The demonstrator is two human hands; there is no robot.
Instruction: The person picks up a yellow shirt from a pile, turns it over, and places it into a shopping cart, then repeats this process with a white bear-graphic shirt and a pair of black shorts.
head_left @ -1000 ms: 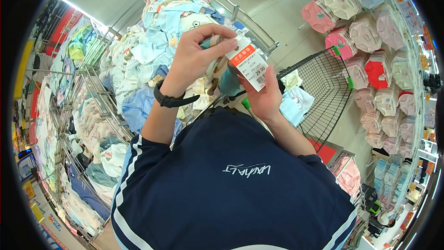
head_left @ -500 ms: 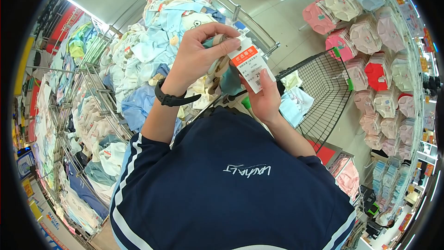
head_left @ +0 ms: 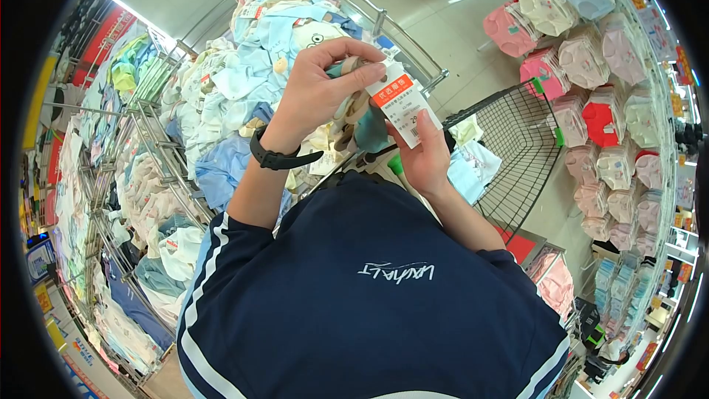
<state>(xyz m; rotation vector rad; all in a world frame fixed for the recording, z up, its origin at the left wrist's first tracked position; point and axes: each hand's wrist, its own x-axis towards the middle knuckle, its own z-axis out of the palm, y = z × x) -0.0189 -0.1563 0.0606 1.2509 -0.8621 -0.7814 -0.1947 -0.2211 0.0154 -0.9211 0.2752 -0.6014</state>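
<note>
My left hand [head_left: 323, 89], with a black band on its wrist, pinches the top of a white and orange price tag [head_left: 399, 106] and a bunched garment beneath it. The garment [head_left: 369, 131], grey-green and beige, hangs below the tag. My right hand [head_left: 426, 155] holds the lower right edge of the tag, thumb on its printed face. The right hand's fingers are partly hidden behind the tag.
A metal-railed bin [head_left: 373, 18] heaped with pale clothes [head_left: 244, 66] lies ahead and left. A black wire shopping cart [head_left: 517, 151] with light garments [head_left: 473, 170] stands at right. Beyond it, a rack holds packed underwear [head_left: 583, 55].
The tag has shifted very slightly to the right and tilted a little. Both hands keep their hold.
</note>
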